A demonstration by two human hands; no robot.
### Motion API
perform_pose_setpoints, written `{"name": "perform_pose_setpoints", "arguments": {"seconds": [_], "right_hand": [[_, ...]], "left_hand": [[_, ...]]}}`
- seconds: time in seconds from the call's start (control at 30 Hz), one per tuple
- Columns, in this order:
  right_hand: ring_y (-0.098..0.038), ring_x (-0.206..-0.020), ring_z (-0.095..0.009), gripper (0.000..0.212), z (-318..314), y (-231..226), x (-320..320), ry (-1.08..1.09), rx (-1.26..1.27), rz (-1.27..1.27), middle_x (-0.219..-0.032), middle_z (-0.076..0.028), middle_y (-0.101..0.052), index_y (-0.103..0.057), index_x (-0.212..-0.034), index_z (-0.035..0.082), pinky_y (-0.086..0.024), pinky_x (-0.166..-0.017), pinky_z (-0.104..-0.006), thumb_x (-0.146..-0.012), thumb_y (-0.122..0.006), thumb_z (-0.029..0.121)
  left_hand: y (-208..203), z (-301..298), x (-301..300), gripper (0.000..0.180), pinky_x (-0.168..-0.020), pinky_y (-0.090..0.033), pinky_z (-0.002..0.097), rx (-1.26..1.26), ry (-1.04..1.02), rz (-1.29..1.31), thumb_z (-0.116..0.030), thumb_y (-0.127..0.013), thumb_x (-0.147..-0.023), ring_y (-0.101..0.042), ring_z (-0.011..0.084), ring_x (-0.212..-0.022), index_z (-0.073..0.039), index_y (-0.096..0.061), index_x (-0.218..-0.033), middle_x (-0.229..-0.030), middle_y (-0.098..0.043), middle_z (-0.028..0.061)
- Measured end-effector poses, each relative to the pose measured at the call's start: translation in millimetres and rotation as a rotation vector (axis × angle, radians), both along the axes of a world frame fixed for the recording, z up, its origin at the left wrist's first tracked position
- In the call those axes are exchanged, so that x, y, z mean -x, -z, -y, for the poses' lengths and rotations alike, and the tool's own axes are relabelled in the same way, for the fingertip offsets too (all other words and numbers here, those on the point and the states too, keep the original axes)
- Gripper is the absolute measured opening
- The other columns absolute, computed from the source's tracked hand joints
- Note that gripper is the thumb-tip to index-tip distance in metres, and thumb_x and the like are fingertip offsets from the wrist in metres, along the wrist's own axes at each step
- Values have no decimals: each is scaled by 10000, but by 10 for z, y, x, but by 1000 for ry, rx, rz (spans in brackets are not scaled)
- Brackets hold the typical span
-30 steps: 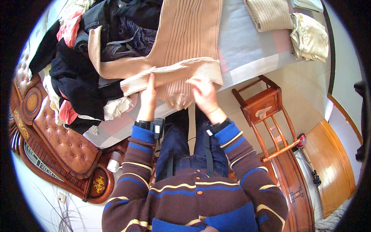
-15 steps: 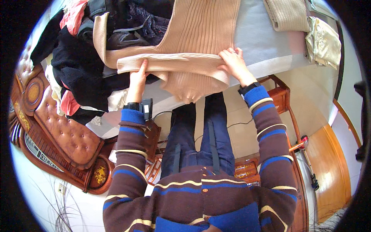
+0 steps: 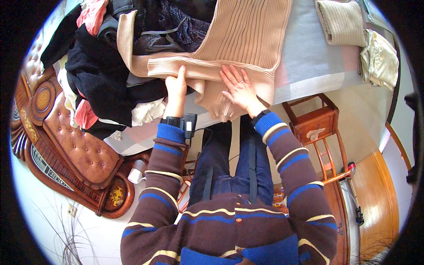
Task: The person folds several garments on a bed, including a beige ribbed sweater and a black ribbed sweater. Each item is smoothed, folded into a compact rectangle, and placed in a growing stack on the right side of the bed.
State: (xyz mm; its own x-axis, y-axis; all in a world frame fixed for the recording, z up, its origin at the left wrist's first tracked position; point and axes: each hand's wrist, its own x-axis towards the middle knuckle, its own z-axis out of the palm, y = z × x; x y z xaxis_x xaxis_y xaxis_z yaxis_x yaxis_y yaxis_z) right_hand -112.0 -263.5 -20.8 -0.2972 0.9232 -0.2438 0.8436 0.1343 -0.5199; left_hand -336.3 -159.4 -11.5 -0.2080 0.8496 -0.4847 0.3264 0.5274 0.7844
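Note:
A tan ribbed knit sweater (image 3: 247,39) lies spread on the bed (image 3: 309,62), its sleeve folded across the lower part. My left hand (image 3: 176,86) grips the folded sleeve at its near edge, thumb on top. My right hand (image 3: 239,86) lies flat with fingers spread on the sweater's lower hem, pressing it down. Both forearms wear striped maroon and blue sleeves.
A heap of dark, red and white clothes (image 3: 101,70) fills the bed's left. A folded beige knit (image 3: 340,20) and a pale yellow garment (image 3: 380,57) lie at the right. A wooden stool (image 3: 316,123) stands near my legs. A padded leather headboard (image 3: 75,145) curves at the left.
My right hand moved left from the sweater's right edge to its middle and now lies flat. The left hand shifted slightly right along the folded sleeve.

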Motion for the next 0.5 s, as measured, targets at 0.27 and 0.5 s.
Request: {"name": "perform_pose_setpoints", "arguments": {"seconds": [0.27, 0.5], "right_hand": [[-208, -1460, -226, 778, -42, -17, -47, 74, -4, -48, -1561, -22, -291, -351, -1477, 162, -113, -1186, -448, -816, -675, 413], [-396, -1296, -263, 571, -34, -249, -761, 704, -106, -62, -1305, -42, -562, -511, -1325, 142, -210, -1052, -493, -829, -687, 363]], "left_hand": [[-449, 28, -747, 227, -938, -439, 329, -487, 285, 0, -133, -571, -973, -593, 193, -1029, 37, -615, -1117, -1099, -653, 107], [-989, -678, -1242, 251, -906, -456, 283, -391, 398, 228, -141, -589, -968, -601, 150, -1015, 46, -633, -1129, -1084, -680, 80]]}}
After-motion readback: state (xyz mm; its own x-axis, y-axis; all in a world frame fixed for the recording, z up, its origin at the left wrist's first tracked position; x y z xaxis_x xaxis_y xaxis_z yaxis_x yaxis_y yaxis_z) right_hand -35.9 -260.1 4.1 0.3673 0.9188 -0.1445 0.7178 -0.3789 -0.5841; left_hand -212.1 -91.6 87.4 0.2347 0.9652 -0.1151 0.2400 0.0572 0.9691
